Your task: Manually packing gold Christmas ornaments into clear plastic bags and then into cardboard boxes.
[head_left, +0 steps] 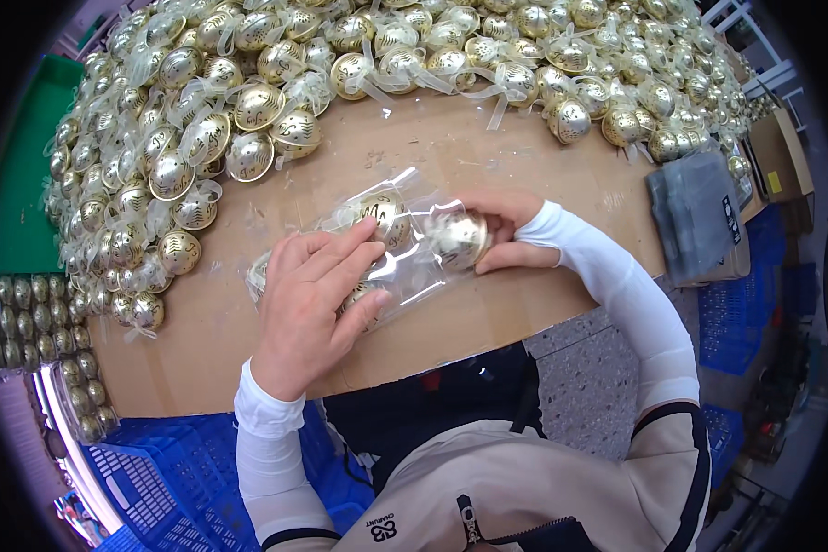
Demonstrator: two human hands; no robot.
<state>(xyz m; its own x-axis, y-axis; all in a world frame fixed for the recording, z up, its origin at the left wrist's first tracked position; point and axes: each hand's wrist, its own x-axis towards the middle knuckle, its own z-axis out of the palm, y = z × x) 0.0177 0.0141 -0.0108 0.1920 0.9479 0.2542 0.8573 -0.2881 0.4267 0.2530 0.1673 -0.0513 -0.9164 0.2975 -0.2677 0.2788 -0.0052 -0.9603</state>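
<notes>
A clear plastic blister tray [423, 287] lies on the cardboard-covered table in front of me. One gold bauble with dark markings [388, 213] sits in its far part, and others are partly hidden beneath my left hand. My left hand [308, 299] rests over the tray's left part with its fingers stretched out. Between the thumb and fingers of my right hand [513, 225] is another gold bauble [457, 239], slightly blurred, at the tray's right end. Whether that bauble touches the bottom of the tray, I cannot tell.
A large heap of gold baubles with pale ribbons [258, 106] curves around the table's far and left sides. Stacked clear plastic trays [695, 216] stand at the right edge. Filled packs [28, 317] sit at far left. Blue crates [170, 478] stand below the table.
</notes>
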